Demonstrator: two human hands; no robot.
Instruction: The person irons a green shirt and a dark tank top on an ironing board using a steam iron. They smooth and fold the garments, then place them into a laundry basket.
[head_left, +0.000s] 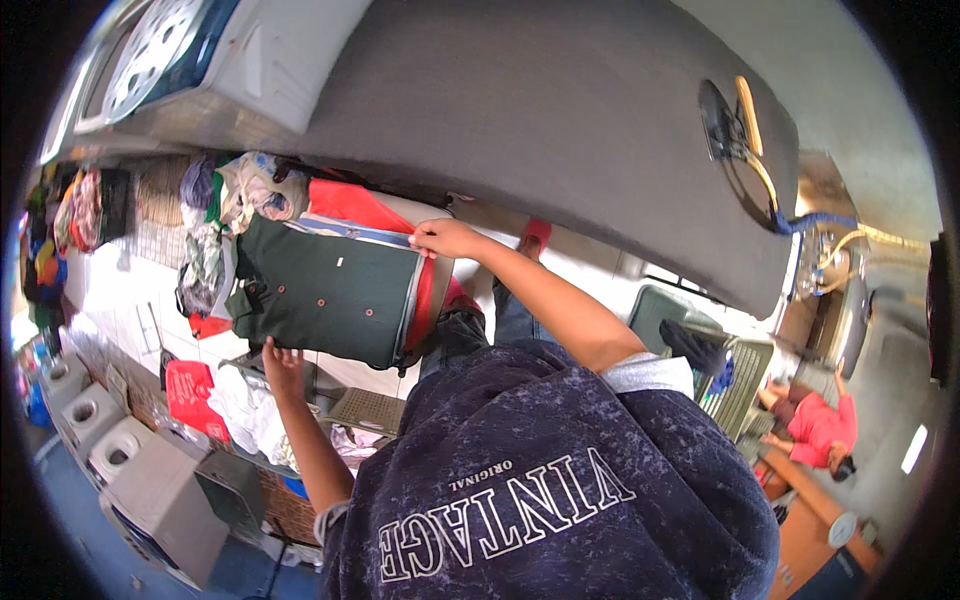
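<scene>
A folded dark green button-up shirt (337, 281) lies on top of other folded cloth in front of me, its collar towards the left. Red cloth (352, 204) and a blue-grey fabric strip (360, 231) show along its far edge. My right hand (446, 238) pinches the shirt's far right corner between thumb and fingers. At the near edge, close to the collar, my left hand (285, 367) touches the shirt with its fingers spread. What supports the pile is mostly hidden.
Across the far side stretches a grey padded ironing table (525, 97) with a steam iron (727, 127). Heaped clothes (255, 187) lie left of the shirt. White laundry (247, 405) and a red plastic bag (196, 397) sit nearer. A green crate (739, 382) and a person (821, 427) are to the right.
</scene>
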